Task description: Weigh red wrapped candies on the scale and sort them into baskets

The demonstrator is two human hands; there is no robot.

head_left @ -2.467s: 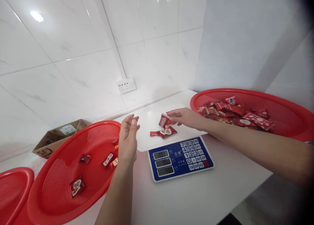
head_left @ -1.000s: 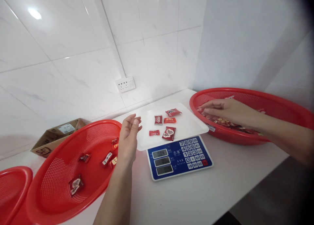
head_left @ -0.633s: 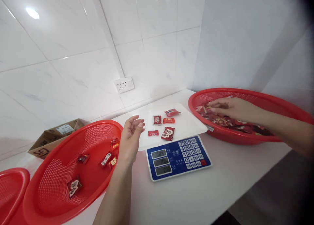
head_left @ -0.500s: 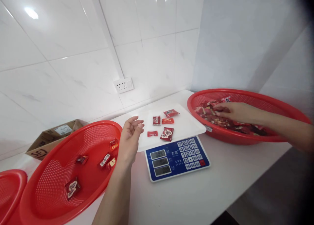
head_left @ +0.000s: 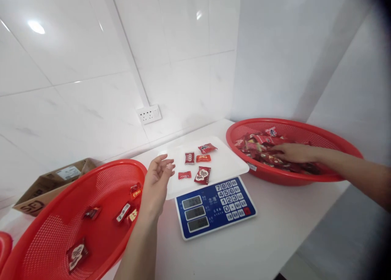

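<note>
My left hand [head_left: 157, 184] hovers at the left edge of the scale's white tray [head_left: 226, 168], fingers loosely curled and apart, nothing in them. Several red wrapped candies lie on the tray, among them a dark red packet [head_left: 202, 175] and an orange-red one [head_left: 203, 158]. Below the tray is the blue keypad panel [head_left: 214, 206] with its displays. My right hand [head_left: 290, 153] reaches into the right red basket [head_left: 275, 175], its fingertips down among many wrapped candies [head_left: 259, 147]; what they grip, if anything, is hidden.
The left red basket [head_left: 55, 227] holds several scattered candies and stands beside my left forearm. A cardboard box [head_left: 45, 190] is behind it, and part of another red basket [head_left: 4, 247] shows at the left edge. A socket [head_left: 149, 114] is on the tiled wall.
The view has shifted, so the scale and baskets appear lower and further left. My right hand has pushed lower into the candies of the right basket. My left hand keeps its pose.
</note>
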